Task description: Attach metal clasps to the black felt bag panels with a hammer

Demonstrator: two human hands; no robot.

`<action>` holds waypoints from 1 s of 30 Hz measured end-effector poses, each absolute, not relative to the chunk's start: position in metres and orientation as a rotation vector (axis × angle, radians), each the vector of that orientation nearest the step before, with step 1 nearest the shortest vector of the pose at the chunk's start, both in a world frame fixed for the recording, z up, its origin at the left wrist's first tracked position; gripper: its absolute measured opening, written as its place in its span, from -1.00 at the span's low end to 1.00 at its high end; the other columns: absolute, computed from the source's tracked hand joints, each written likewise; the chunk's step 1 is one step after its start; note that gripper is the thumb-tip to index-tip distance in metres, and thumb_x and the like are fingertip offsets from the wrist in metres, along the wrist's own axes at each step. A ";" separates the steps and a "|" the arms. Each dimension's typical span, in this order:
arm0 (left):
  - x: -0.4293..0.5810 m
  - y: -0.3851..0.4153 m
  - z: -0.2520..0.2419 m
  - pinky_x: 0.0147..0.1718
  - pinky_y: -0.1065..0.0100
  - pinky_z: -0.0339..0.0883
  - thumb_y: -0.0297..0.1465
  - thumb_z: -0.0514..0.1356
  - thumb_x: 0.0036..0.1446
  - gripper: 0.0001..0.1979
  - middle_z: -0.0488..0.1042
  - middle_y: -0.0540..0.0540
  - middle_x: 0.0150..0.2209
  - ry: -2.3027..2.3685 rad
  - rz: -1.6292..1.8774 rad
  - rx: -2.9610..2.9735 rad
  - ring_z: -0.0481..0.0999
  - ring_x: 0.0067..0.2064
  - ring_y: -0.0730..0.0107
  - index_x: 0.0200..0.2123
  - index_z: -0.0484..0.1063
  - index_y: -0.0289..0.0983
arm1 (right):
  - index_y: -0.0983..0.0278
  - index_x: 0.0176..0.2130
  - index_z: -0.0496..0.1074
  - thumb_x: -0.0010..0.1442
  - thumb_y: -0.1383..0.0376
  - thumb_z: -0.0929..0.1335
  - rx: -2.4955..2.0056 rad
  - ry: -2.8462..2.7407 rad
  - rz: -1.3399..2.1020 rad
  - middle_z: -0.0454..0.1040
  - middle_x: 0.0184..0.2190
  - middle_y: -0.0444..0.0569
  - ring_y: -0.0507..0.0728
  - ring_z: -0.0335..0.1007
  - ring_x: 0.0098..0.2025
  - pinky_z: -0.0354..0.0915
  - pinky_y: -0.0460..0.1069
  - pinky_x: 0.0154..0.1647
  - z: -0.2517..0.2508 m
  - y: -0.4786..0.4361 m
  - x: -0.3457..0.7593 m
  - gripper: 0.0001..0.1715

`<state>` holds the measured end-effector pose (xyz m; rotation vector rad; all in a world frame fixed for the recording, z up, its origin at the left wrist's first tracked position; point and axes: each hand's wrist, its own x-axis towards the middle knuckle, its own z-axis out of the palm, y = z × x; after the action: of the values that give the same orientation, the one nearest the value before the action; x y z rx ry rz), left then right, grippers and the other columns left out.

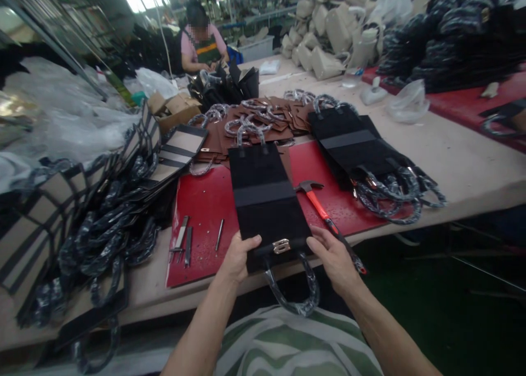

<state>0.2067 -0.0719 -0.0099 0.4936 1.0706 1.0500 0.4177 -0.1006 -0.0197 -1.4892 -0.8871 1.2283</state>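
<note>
Both hands hold a flat black handbag panel by its near end, above a red mat. My left hand grips the left edge, thumb on top. On the right edge, my right hand pinches the panel between thumb and fingers. A gold clasp sits between the hands. One plastic-wrapped handle hangs toward my body, and another handle is at the far end. A hammer with a red and black grip lies right of the panel. Metal punches lie to the left.
Black and beige panels with wrapped handles pile up on the left. Brown panels lie behind the mat. A stack of black panels stands at right. Across the table sits a person; beige bags are heaped behind.
</note>
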 end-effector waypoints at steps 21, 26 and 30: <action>0.179 -0.081 -0.021 -0.27 0.26 0.35 -0.20 0.20 0.16 -0.63 0.53 -0.10 -0.45 1.934 0.840 1.287 0.54 -0.36 0.24 -0.08 0.47 -0.34 | 0.39 -0.43 0.43 0.12 0.38 0.46 -1.367 -0.186 1.758 0.58 -0.49 0.15 0.16 0.57 -0.49 0.44 -0.10 -0.57 -0.021 -0.098 0.389 -0.84; 0.114 -0.109 -0.016 -0.24 0.28 0.32 -0.28 0.11 0.22 -0.76 0.59 -0.14 -0.34 2.211 0.889 1.388 0.56 -0.27 0.23 -0.23 0.52 -0.26 | 0.38 -0.43 0.46 0.02 0.36 0.50 -1.502 -0.209 1.747 0.60 -0.45 0.15 0.21 0.59 -0.44 0.47 -0.07 -0.56 -0.020 -0.089 0.386 -0.84; 0.055 -0.117 -0.007 -0.18 0.25 0.30 -0.31 0.08 0.24 -0.75 0.56 -0.18 -0.26 2.551 0.756 1.418 0.53 -0.20 0.18 -0.24 0.54 -0.25 | 0.41 -0.39 0.49 0.04 0.35 0.48 -1.616 -0.249 1.757 0.61 -0.40 0.21 0.18 0.56 -0.47 0.46 -0.08 -0.56 -0.023 -0.086 0.392 -0.85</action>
<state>0.0548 -0.1167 -0.0072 1.4184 2.5514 0.7559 0.3915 -0.0859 -0.0234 -1.6160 -0.2490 1.7566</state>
